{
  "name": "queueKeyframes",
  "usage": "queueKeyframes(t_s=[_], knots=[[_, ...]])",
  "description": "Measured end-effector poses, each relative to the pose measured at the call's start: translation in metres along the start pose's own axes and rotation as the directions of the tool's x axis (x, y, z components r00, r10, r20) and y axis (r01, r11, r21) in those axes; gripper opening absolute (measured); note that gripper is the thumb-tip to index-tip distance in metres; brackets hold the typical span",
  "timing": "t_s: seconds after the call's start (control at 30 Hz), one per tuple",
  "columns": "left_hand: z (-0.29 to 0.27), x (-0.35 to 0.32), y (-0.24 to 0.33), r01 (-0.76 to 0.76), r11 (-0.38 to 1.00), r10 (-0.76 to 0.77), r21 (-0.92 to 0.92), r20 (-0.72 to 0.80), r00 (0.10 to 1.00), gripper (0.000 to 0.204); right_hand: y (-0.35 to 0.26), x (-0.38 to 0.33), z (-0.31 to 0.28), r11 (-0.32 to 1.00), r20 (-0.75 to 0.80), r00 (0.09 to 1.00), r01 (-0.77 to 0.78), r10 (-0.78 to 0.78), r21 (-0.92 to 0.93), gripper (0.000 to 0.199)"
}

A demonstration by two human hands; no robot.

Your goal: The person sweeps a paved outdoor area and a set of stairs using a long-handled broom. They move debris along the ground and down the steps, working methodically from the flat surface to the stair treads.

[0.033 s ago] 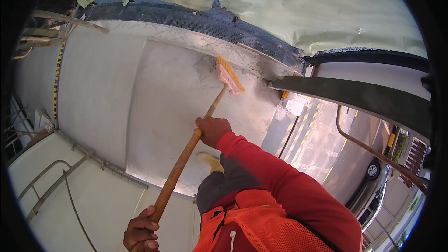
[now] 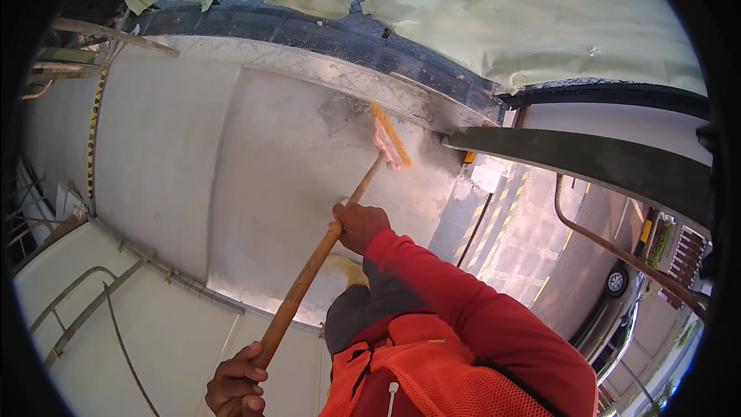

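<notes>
Head view: I saw my left hand [image 2: 238, 384] and right hand [image 2: 357, 227] both clenched around the broom [image 2: 324, 251] handle, bristles touching the concrete slab [image 2: 255, 162].

Your broom [image 2: 390, 137] has orange-yellow bristles on a brown wooden handle [image 2: 309, 274]. Your sleeve [image 2: 463, 301] is red, your mesh vest [image 2: 432, 374] orange. The concrete slab [image 2: 255, 154] is pale grey.

Bright daylight, strongest at twelve o'clock through the pale tarp [image 2: 532, 15]. Glare on the concrete slab [image 2: 255, 185] toward seven o'clock. Heavy fisheye bending and black vignette around the rim. Sharp centre, soft edges.
</notes>
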State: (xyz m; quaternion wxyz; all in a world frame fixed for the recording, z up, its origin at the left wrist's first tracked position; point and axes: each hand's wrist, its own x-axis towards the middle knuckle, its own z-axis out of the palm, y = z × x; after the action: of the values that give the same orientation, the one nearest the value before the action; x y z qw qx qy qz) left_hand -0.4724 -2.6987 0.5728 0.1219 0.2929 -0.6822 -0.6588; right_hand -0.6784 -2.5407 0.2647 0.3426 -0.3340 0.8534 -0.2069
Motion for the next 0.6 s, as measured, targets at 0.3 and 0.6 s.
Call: queueKeyframes(t_s=[0.3, 0.6], knots=[[0.124, 0.074, -0.151, 0.231, 0.952, -0.204, -0.2, 0.148, 0.968, 0.019, 0.178, -0.019, 0.05, 0.81, 0.179, 0.792, -0.551, 0.583, -0.199, 0.024], [0.061, 0.058, -0.1, 0.055, 0.978, -0.135, -0.2, -0.413, 0.901, 0.024, 0.026, 0.131, 0.041, 0.98, 0.198, 0.976, -0.052, 0.09, -0.192, 0.024]])
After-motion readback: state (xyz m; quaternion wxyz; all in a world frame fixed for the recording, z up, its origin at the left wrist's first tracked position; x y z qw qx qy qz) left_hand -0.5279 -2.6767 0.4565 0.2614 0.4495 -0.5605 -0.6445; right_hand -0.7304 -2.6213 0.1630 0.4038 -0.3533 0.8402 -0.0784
